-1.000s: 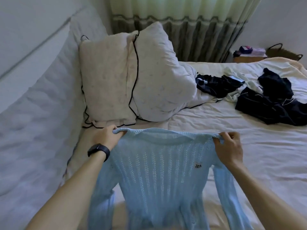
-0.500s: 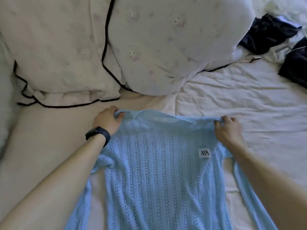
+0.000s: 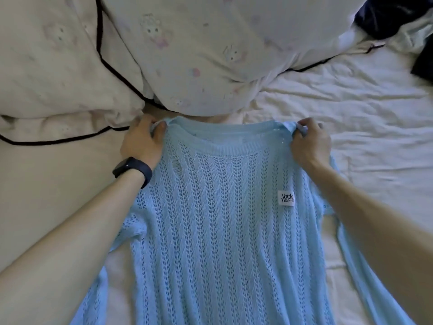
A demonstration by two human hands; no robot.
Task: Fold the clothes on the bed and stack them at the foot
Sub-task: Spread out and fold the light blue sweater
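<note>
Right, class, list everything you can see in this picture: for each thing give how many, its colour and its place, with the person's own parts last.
Light blue open-knit sweater: one, light blue, centre, over the sheet.
Small cloth label: one, white with black lettering, on the sweater.
Printed pillows with black piping: two, cream, top.
Wrinkled bedsheet: one, white, under the sweater.
Crumpled dark clothes: two patches, navy-black, top right corner.
Black wristband: one, black, left wrist.
Left hand: one, grips the sweater's top corner, left.
Right hand: one, grips the other corner.
</note>
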